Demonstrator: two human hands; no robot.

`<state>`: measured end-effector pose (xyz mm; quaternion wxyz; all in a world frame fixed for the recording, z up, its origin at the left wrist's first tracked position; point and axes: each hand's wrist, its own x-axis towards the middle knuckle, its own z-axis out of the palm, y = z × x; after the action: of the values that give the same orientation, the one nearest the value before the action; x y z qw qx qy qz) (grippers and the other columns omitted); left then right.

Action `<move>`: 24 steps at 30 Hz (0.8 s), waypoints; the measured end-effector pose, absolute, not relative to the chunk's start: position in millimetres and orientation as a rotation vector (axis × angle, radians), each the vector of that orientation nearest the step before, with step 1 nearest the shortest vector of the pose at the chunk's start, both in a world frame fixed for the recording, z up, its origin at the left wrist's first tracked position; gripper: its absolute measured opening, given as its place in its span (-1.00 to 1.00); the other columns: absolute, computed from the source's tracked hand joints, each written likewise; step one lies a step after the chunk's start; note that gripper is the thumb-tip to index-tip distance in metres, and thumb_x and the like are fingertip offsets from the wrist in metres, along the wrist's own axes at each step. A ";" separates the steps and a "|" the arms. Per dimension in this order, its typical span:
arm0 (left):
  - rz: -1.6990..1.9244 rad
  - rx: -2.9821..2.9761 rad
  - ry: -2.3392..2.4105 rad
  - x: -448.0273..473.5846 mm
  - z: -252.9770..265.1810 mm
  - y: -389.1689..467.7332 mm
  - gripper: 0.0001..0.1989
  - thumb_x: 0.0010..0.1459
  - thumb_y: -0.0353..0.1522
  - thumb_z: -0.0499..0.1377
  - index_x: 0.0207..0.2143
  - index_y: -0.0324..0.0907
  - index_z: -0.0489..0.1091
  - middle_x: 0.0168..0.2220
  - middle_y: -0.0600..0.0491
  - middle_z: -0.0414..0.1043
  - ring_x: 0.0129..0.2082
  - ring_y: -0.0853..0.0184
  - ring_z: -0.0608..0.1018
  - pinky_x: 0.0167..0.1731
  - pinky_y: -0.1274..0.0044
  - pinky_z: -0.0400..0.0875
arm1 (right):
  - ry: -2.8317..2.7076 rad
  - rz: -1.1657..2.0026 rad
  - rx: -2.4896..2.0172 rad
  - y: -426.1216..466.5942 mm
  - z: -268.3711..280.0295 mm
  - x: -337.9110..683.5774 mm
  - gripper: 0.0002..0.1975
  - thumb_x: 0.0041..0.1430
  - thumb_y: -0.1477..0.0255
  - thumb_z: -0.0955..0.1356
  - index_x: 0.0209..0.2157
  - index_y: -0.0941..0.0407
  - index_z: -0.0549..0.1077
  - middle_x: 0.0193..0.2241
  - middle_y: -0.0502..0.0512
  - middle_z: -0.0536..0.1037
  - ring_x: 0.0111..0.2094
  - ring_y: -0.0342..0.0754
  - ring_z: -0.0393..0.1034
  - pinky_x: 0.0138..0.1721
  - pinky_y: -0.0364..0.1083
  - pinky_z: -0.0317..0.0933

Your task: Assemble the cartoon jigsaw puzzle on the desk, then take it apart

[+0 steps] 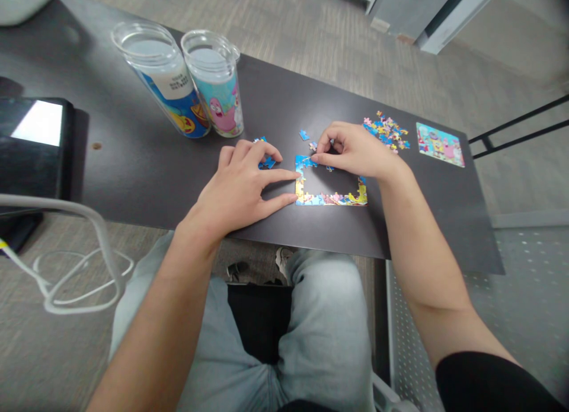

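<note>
A partly joined jigsaw puzzle [331, 200] lies on the dark table, its border pieces forming a rectangle round a bare middle. My left hand [244, 184] has its fingers spread, with fingertips touching the puzzle's left edge. Partly hidden behind it are blue puzzle pieces [268, 162]. My right hand [351, 148] pinches at the top edge near the upper left corner; whatever sits between thumb and forefinger is too small to make out. Just beyond lies a loose blue piece [303, 135], with another small piece [313, 146] by the right fingers.
A heap of loose pieces [386, 130] lies beyond my right hand, beside a picture card [440, 144]. Two clear-lidded cartoon tumblers [222, 98] stand at the back left. A black tablet-like device [33, 145] and a white cable [80, 308] are at far left.
</note>
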<state>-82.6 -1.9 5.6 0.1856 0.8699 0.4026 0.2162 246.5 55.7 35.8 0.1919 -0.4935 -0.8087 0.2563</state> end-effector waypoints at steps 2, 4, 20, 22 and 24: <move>0.656 2.392 1.155 -84.7 7.8 -0.4 -0.50 0.50 -0.02 0.48 0.41 0.23 0.76 0.42 -0.13 0.62 0.43 -0.25 0.52 0.54 -0.19 0.37 | -2.243 0.716 -1.392 55.5 36.6 245.7 -0.76 0.44 0.21 0.63 -0.27 -0.05 0.62 -0.21 0.13 0.65 -0.20 0.16 0.48 -0.01 0.22 0.40; 0.736 2.307 1.187 -90.5 10.3 2.9 -0.45 0.49 -0.02 0.46 0.45 0.17 0.70 0.39 -0.11 0.64 0.41 -0.20 0.56 0.55 -0.14 0.42 | -2.202 0.701 -1.407 55.6 38.3 245.9 -0.76 0.48 0.20 0.60 -0.25 -0.05 0.60 -0.21 0.14 0.66 -0.19 0.17 0.49 -0.02 0.23 0.40; 0.725 2.137 1.354 -120.2 14.4 13.2 -0.70 0.40 -0.05 0.45 0.03 0.03 0.76 0.14 -0.04 0.68 -0.19 0.17 0.57 -0.01 0.20 0.58 | -2.180 0.679 -1.504 52.4 44.3 241.1 -0.82 0.51 0.27 0.62 -0.19 -0.03 0.64 -0.30 0.09 0.60 -0.21 0.12 0.44 -0.07 0.19 0.33; 0.762 2.119 1.345 -120.3 12.5 14.0 -0.71 0.38 -0.03 0.48 -0.01 0.03 0.74 0.07 -0.02 0.69 -0.21 0.18 0.56 -0.06 0.23 0.55 | -2.175 0.681 -1.470 53.9 41.0 243.5 -0.83 0.50 0.28 0.61 -0.18 -0.01 0.65 -0.31 0.07 0.59 -0.23 0.09 0.42 -0.09 0.18 0.30; 0.782 2.088 1.324 -120.5 12.6 14.1 -0.69 0.37 -0.01 0.51 -0.03 0.03 0.73 -0.06 0.02 0.69 -0.24 0.18 0.55 -0.11 0.25 0.51 | -2.155 0.694 -1.438 54.3 38.2 244.3 -0.81 0.48 0.24 0.64 -0.16 -0.01 0.66 -0.31 0.06 0.58 -0.25 0.08 0.41 -0.12 0.16 0.29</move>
<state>-120.5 14.1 12.6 0.2710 0.7751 0.4915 0.2902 244.3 54.3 38.2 0.2278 -0.5221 -0.7823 0.2519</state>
